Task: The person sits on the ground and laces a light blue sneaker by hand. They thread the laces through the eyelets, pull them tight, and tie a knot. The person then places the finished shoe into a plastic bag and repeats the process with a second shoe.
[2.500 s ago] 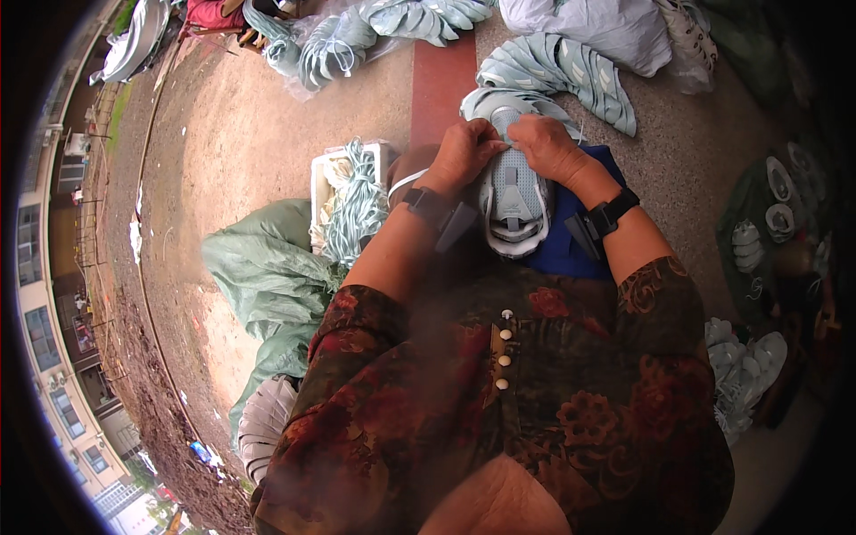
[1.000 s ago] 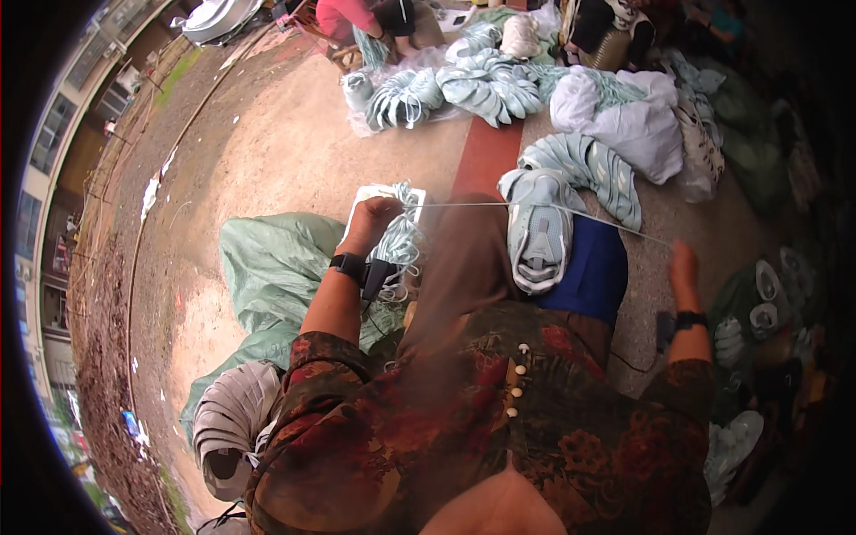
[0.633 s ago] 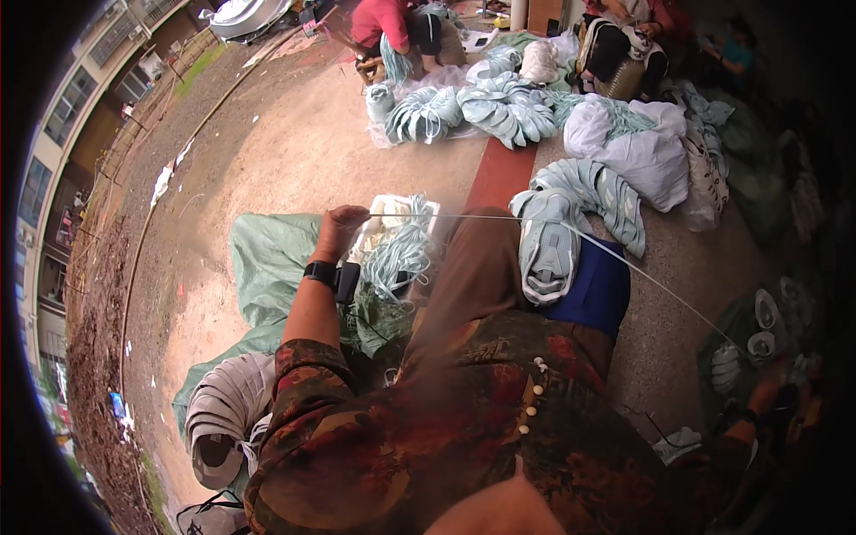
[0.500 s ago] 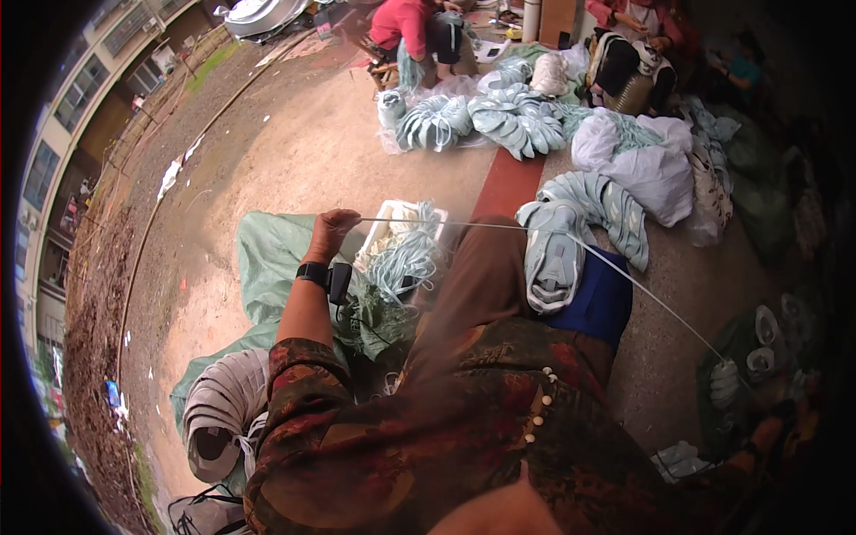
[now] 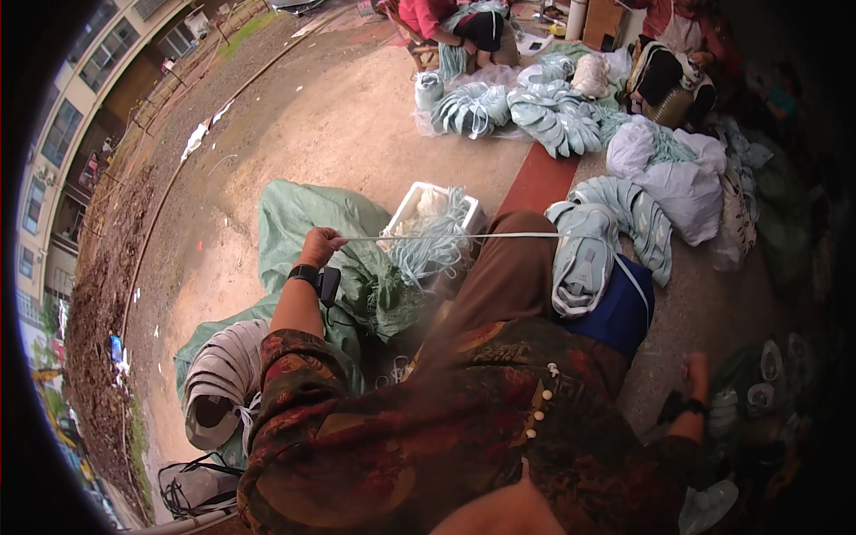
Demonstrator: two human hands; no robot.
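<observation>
My left hand (image 5: 321, 248) is closed in a pinch on a pale shoelace (image 5: 428, 237), held above the green sack. The lace runs taut to the right into a light blue-grey shoe upper (image 5: 584, 267), which lies over my right thigh on a blue cloth (image 5: 615, 312). From the upper's right side the lace's other part (image 5: 635, 283) droops slack over the cloth. My right hand (image 5: 696, 374) is low at the right, off the upper. Its fingers look closed, but what they may hold is too dim to make out. A fanned row of matching uppers (image 5: 637, 209) lies against the worked one.
A white tub (image 5: 412, 203) holds pale laces beside a green sack (image 5: 308, 223). Stacked beige uppers (image 5: 223, 357) sit at my left. More uppers (image 5: 473, 111) and a stuffed white bag (image 5: 664, 178) lie ahead, near two seated people. Clear plastic pieces (image 5: 771, 361) are at far right.
The lace's right part, stretched straight toward my right hand before, now hangs slack. My right hand has come back nearer the upper. My left hand keeps its pinch, slightly lower in view.
</observation>
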